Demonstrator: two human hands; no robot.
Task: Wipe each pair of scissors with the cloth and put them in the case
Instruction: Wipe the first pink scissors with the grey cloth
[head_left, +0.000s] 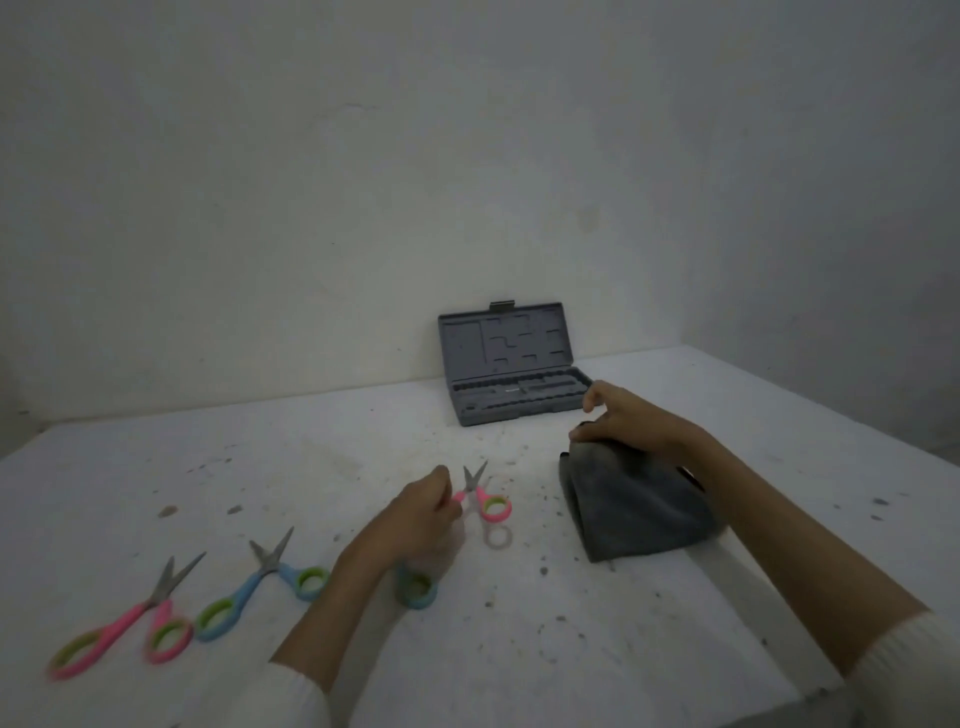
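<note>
Head view. A white, speckled table (519, 649) fills the lower half of the frame and meets a plain pale wall (363, 182) in the upper half. At centre, against the wall, stands the grey case (511, 369), open, its lid upright and its moulded tray lying flat on the table. Just below centre, the left hand (423, 512) pinches one handle of a pink pair of scissors (483, 496) between curled fingers; the blades are slightly apart and point toward the case, and the free pink-and-green loop hangs above its own shadow, so the pair is lifted off the table. At right of centre, the right hand (631, 421) rests on the dark grey cloth (636, 501), which lies crumpled on the table; the thumb and forefinger are raised and apart, and the other fingers curl into the cloth's top edge. At lower left lie a second pink pair (130, 618) and a blue pair (260, 587), blades open. A blue loop (415, 590) shows beneath the left wrist; the rest of that pair is hidden.
</note>
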